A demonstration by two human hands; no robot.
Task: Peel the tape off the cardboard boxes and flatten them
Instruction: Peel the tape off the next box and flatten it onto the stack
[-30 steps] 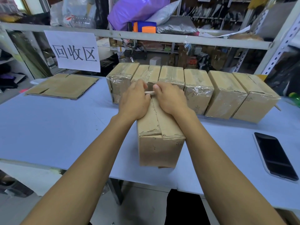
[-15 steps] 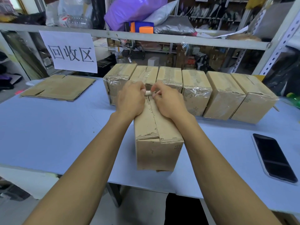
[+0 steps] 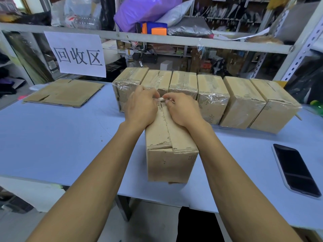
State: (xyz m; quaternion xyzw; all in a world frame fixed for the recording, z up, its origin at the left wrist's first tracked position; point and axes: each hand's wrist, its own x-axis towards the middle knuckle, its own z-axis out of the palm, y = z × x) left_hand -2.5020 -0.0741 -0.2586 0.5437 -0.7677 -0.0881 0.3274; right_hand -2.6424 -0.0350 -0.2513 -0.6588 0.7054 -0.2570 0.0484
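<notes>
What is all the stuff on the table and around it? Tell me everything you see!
near box: 1, brown, table middle, top seam bare
tape: 1 rolled-up clear strip, near box's far end
taped boxes: 6, brown, a row behind it
flat cardboard: 1 pile, brown, far left
phone: 1, black, right edge
table: 1, light blue
sign: 1, white, black characters, hanging from shelf
shelf: 1, grey, holding bags
left hand: 1, pinching tape
right hand: 1, pinching tape
</notes>
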